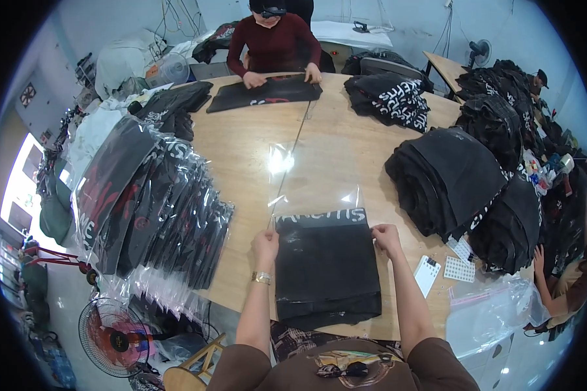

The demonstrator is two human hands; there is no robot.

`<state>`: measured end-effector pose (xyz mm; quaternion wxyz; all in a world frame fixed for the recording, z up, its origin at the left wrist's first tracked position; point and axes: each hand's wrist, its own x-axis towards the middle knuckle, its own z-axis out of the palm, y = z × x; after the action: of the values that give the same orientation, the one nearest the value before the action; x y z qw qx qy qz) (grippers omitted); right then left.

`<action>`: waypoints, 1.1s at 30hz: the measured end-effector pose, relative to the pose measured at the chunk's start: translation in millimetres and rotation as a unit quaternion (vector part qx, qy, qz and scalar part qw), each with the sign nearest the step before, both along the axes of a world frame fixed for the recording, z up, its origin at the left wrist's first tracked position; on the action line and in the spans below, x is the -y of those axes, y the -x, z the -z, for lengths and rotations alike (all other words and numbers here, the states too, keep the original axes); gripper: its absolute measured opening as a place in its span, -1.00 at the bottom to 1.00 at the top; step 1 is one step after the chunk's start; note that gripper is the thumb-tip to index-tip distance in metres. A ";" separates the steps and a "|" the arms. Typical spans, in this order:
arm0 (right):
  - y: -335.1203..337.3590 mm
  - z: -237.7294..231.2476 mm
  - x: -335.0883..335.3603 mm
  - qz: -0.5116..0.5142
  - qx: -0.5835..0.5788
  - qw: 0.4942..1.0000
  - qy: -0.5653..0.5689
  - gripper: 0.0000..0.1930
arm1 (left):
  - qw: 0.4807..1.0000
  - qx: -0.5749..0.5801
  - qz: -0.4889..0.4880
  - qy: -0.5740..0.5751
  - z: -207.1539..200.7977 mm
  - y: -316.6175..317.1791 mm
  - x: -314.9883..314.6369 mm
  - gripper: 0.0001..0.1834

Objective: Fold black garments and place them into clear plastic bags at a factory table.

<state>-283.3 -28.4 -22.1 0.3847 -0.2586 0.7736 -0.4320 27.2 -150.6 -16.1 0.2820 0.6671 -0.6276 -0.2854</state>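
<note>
A folded black garment (326, 270) with white lettering along its far edge lies in front of me at the table's near edge. It sits at least partly inside a clear plastic bag (319, 199), whose glossy far end spreads flat beyond the garment. At the bag's left edge, my left hand (265, 247) is closed in a pinch. Opposite it, my right hand (387, 240) pinches the right edge near the garment's upper corner. How far the plastic covers the garment's near end is hard to see.
Bagged black garments (156, 202) overlap in a pile at left. Folded black garments (447, 176) are stacked at right, near sticker sheets (460, 269) and clear bags (489, 313). Across the wooden table (241, 150), a person handles another black garment (264, 93). A fan (116, 339) stands at lower left.
</note>
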 end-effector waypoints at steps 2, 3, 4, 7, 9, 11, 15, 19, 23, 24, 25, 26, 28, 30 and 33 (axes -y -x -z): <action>-1.8 -1.8 3.7 -0.029 -0.037 0.999 0.012 -0.84 | 1.000 -0.002 0.002 -0.008 20.2 -9.5 9.7 -0.77; 2.7 2.8 6.9 -0.026 -0.060 0.998 0.020 -0.84 | 1.000 -0.006 0.009 -0.011 25.0 -11.1 10.9 -0.78; 6.3 8.7 10.2 -0.027 -0.081 0.996 0.026 -0.83 | 1.000 0.010 0.007 -0.010 23.2 -13.3 12.6 -0.79; 9.8 2.2 19.3 -0.049 -0.056 0.997 -0.008 -0.81 | 1.000 0.008 0.014 0.013 14.6 -17.9 13.2 -0.81; 4.3 -2.0 18.5 -0.035 -0.066 0.996 -0.042 -0.81 | 0.999 0.000 0.026 -0.031 -0.9 -16.1 7.6 -0.83; 4.7 -6.9 10.0 -0.024 -0.079 0.994 -0.067 -0.81 | 0.997 -0.010 0.034 -0.066 -12.2 -12.9 1.6 -0.84; -6.5 -7.5 -16.9 -0.038 -0.145 0.985 -0.088 -0.79 | 0.980 -0.099 0.050 -0.164 -12.9 -28.5 -14.7 -0.87; -14.5 6.4 -61.0 -0.047 -0.195 0.978 -0.049 -0.78 | 0.961 -0.155 0.090 -0.210 0.2 -49.6 -42.4 -0.84; -39.9 -14.0 -99.3 -0.081 -0.265 0.959 -0.052 -0.80 | 0.953 -0.178 0.110 -0.221 -3.3 -63.7 -84.1 -0.86; -45.1 -15.8 -109.2 -0.086 -0.268 0.958 -0.063 -0.82 | 0.953 -0.178 0.105 -0.222 -2.9 -67.7 -92.5 -0.86; -49.5 -17.7 -117.2 -0.090 -0.271 0.956 -0.074 -0.83 | 0.951 -0.174 0.103 -0.234 -2.1 -71.9 -100.3 -0.85; -52.7 -23.6 -123.6 -0.095 -0.269 0.956 -0.074 -0.83 | 0.949 -0.171 0.101 -0.245 -4.1 -74.7 -106.8 -0.83; -59.1 -30.3 -134.1 -0.097 -0.273 0.953 -0.092 -0.84 | 0.949 -0.154 0.106 -0.254 -8.5 -77.7 -114.9 -0.83; -61.2 -29.1 -145.3 -0.103 -0.269 0.953 -0.091 -0.84 | 0.948 -0.139 0.113 -0.262 -10.8 -81.7 -121.9 -0.83; -67.8 -34.7 -171.4 -0.122 -0.267 0.952 -0.092 -0.85 | 0.947 -0.132 0.137 -0.260 -15.3 -90.3 -139.8 -0.83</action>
<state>-215.4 143.0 12.6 0.2360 -0.4202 0.8470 -0.2241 117.4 -10.8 -0.8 0.1379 0.5814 -0.5740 -0.5598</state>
